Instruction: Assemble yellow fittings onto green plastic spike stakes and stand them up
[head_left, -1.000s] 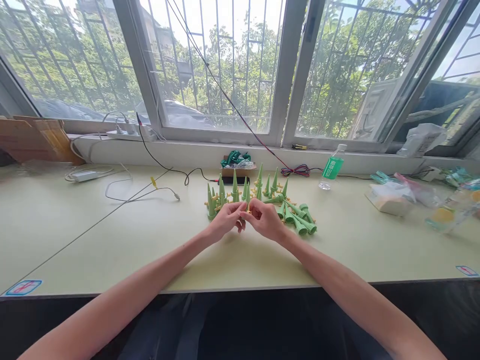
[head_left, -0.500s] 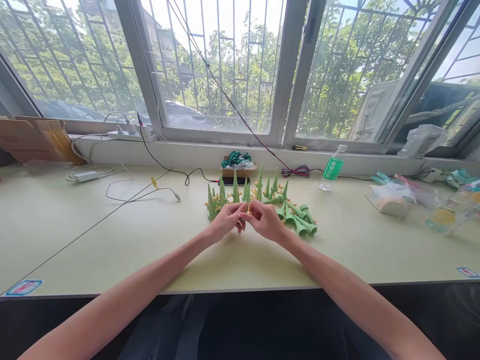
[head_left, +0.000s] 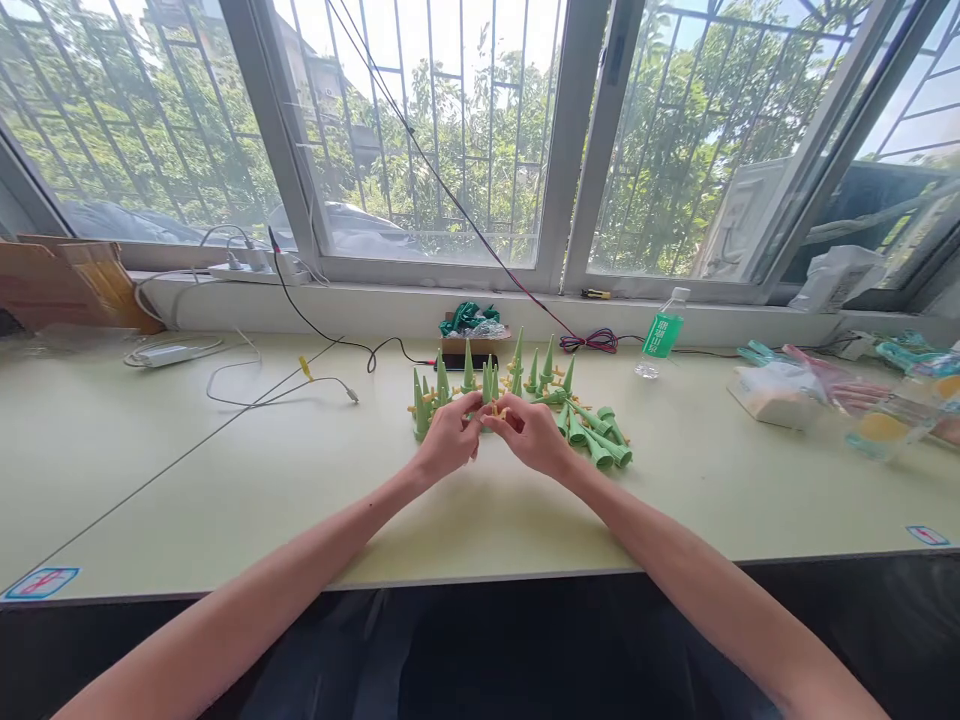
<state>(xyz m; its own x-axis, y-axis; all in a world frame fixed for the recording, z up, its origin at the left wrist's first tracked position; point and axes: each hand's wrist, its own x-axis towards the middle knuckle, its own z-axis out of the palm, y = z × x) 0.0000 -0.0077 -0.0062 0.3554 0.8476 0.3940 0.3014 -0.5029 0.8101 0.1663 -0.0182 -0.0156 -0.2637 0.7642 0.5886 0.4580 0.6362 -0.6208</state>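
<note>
My left hand [head_left: 451, 436] and my right hand [head_left: 531, 432] meet above the table, fingertips pinched together. Between them shows a small yellow plastic piece [head_left: 496, 411], like the yellow valves on the green spikes. Whether a green spike is gripped with it is hard to tell, as my fingers cover that spot. Just behind my hands stand several green cone-shaped plastic spikes [head_left: 468, 366], points up, with yellow cross-pieces. To the right of my right hand, more green spikes [head_left: 600, 448] lie in a pile, their round open ends facing me.
A black phone [head_left: 466, 363] lies behind the spikes, before a small cardboard box [head_left: 480, 346] of green and clear wrapping. A bottle [head_left: 662, 338] with a green label stands right of them. Cables [head_left: 277, 395] run across the left; plastic bags [head_left: 795, 375] lie far right.
My hands have turned slightly, and the yellow piece shows more clearly between my fingertips. The view has shifted a little. The standing spikes and the pile stay put.
</note>
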